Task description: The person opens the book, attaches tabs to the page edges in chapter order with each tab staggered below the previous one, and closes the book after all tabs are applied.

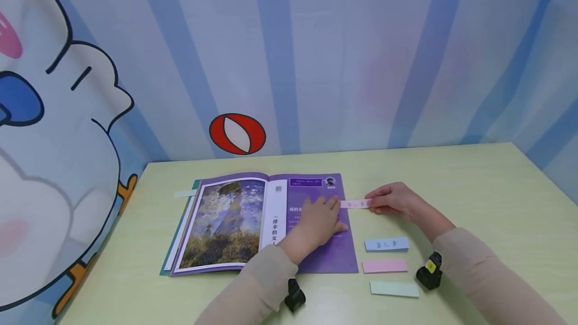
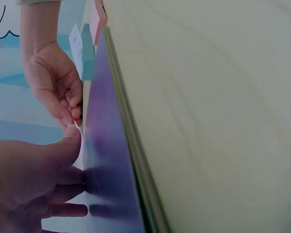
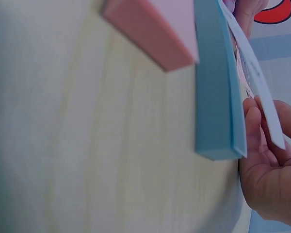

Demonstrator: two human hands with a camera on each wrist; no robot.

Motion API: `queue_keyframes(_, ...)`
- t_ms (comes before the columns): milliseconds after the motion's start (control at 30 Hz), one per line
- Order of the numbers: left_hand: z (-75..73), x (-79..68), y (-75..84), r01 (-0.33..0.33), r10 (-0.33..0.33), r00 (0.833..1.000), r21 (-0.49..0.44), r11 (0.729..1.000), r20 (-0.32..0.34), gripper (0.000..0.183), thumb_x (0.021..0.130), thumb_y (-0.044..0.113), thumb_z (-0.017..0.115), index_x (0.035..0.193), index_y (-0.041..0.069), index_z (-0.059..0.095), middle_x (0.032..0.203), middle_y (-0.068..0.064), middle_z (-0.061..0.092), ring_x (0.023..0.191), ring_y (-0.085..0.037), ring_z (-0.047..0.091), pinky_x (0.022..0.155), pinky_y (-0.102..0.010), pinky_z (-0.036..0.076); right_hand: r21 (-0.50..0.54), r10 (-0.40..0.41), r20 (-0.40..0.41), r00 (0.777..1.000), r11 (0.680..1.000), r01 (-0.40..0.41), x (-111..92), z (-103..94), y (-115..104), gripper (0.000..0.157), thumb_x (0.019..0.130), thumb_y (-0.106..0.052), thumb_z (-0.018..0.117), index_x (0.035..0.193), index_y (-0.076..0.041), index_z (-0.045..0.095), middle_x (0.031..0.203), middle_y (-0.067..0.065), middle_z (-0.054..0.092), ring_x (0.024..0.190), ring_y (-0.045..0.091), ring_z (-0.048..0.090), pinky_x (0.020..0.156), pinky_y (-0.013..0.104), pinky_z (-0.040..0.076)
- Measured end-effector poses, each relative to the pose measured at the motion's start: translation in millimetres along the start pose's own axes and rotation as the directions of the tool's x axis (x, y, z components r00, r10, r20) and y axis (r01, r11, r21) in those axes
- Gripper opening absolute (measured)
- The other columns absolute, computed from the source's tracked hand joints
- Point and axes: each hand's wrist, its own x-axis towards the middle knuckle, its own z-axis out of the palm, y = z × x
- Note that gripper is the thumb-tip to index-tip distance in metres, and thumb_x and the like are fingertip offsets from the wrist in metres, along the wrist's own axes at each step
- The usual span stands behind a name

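An open book (image 1: 325,260) lies on the table, a painting on its left page and a purple right page. Spread over the purple page, my left hand (image 1: 316,222) presses near its outer edge with fingers fairly straight. A pink sticky note strip (image 1: 354,204) with handwriting sticks out past that edge, its inner end by the left fingertips. My right hand (image 1: 395,202) pinches the strip's outer end between thumb and fingers. In the left wrist view, the left thumb (image 2: 70,143) meets the strip close to the right fingers.
Right of the book lie a blue sticky note pad (image 1: 386,244) with writing on its lifted top sheet, a pink pad (image 1: 385,266) and a pale green pad (image 1: 394,289). A pale tab (image 1: 184,193) protrudes from the book's left side. A printed curtain (image 1: 343,64) stands behind the table.
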Motion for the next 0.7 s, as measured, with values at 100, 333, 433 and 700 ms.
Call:
queue_keyframes(100, -2.4, -3.5, 1.2, -0.018, 0.018, 1.0, 0.001, 1.0, 0.008, 0.064, 0.092, 0.058, 0.036, 0.142, 0.017, 0.041, 0.144, 0.004, 0.04, 0.129, -0.019, 0.039, 0.1, -0.044, 0.037, 0.005, -0.001, 0.005, 1.0, 1.0, 0.001, 0.2, 0.4, 0.5, 0.034, 0.086, -0.002, 0.064, 0.116, 0.013, 0.057, 0.078, 0.004, 0.067, 0.068, 0.011, 0.065, 0.065, 0.023, 0.054)
queue_keyframes(333, -7.4, -8.2, 0.8, -0.062, 0.063, 0.998, -0.028, 0.998, 0.022, 0.062, 0.093, 0.056, 0.039, 0.14, 0.016, 0.044, 0.143, 0.003, 0.042, 0.128, -0.019, 0.04, 0.1, -0.042, 0.038, 0.022, 0.006, 0.008, 1.0, 1.0, -0.006, 0.1, -0.3, 0.4, 0.032, 0.086, -0.001, 0.064, 0.115, 0.012, 0.058, 0.078, 0.004, 0.067, 0.067, 0.011, 0.065, 0.065, 0.023, 0.054)
queue_keyframes(433, -7.4, -7.4, 0.4, -0.068, 0.069, 0.997, -0.058, 0.996, 0.022, 0.062, 0.093, 0.055, 0.039, 0.141, 0.015, 0.043, 0.143, 0.002, 0.042, 0.129, -0.019, 0.039, 0.1, -0.043, 0.037, 0.021, 0.008, 0.008, 1.0, 1.0, -0.008, 0.0, -0.5, 0.3, 0.032, 0.086, -0.001, 0.064, 0.115, 0.012, 0.058, 0.078, 0.004, 0.067, 0.068, 0.011, 0.065, 0.064, 0.023, 0.054)
queue_keyframes(700, -6.3, -1.2, 2.0, -0.074, 0.078, 0.997, -0.121, 0.99, 0.026, 0.06, 0.095, 0.053, 0.038, 0.142, 0.016, 0.04, 0.145, 0.002, 0.04, 0.131, -0.021, 0.036, 0.103, -0.044, 0.033, 0.014, 0.004, 0.002, 1.0, 1.0, -0.004, -0.6, -0.1, 0.0, 0.032, 0.086, -0.002, 0.064, 0.115, 0.011, 0.058, 0.078, 0.004, 0.067, 0.068, 0.01, 0.065, 0.065, 0.023, 0.054)
